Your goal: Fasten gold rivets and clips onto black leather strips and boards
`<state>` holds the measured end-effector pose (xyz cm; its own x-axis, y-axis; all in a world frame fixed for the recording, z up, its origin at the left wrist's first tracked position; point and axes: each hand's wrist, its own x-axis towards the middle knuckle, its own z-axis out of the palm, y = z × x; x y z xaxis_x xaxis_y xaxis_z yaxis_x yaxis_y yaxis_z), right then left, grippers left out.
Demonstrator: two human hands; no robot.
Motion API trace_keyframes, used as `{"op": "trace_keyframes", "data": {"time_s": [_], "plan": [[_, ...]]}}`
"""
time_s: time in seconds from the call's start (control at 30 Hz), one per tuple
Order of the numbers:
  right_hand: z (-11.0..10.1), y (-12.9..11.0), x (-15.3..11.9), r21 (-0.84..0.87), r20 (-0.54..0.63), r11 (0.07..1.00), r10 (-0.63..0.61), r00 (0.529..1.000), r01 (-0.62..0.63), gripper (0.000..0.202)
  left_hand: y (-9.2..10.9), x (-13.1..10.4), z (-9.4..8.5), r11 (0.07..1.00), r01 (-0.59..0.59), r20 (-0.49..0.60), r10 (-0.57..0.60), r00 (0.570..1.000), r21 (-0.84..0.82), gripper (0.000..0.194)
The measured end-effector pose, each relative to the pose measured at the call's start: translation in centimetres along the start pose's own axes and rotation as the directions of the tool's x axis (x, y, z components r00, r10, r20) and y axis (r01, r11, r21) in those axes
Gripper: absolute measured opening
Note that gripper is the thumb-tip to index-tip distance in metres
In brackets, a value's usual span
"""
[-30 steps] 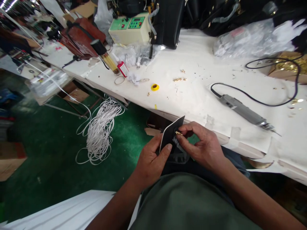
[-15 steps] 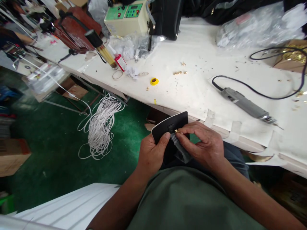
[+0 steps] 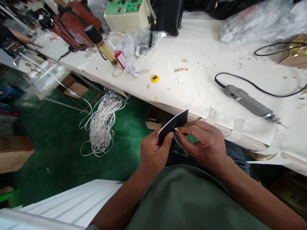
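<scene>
Near the table's front edge, my left hand [image 3: 154, 152] grips a black panel [image 3: 181, 119] with a pale edge, its thumb pressed on the dark face. My right hand [image 3: 207, 142] pinches a small gold metal piece [image 3: 177, 130] between thumb and forefinger, against the panel. Crumpled grey film [image 3: 179, 148] hangs below the fingers, partly hidden by them. On the table lie several small gold pieces [image 3: 181, 69] and a yellow round spool [image 3: 155, 78]. A grey electric screwdriver [image 3: 250, 103] rests to the right.
The white table [image 3: 199, 86] also bears a red-labelled bottle [image 3: 120, 59], a tall jar [image 3: 106, 52], a cream control box [image 3: 129, 19], black bags [image 3: 166, 16] and clear plastic [image 3: 254, 25]. White cord [image 3: 102, 124] lies coiled on the green floor. A person's arm shows far left.
The panel has turned to a steeper angle, showing less of its face. Both hands have stayed closed on their pieces. The camera view has shifted slightly.
</scene>
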<state>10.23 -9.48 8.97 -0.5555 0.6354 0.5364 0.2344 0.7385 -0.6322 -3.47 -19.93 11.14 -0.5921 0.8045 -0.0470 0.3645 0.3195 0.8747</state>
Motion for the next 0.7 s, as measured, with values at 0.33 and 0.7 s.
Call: {"op": "trace_keyframes", "data": {"time_s": [0.33,0.7], "plan": [[-0.6,0.9,0.2,-0.06,0.1,0.987,-0.146,0.984,0.152,0.01,-0.3,-0.1,0.0,0.997,-0.074,0.072,0.072,0.995,0.034,0.027],[0.8,0.3,-0.7,0.225,0.106,0.939,0.24,0.965,-0.259,0.013,-1.3,-0.4,1.0,0.986,-0.155,0.083,0.15,0.985,0.055,0.03]]}}
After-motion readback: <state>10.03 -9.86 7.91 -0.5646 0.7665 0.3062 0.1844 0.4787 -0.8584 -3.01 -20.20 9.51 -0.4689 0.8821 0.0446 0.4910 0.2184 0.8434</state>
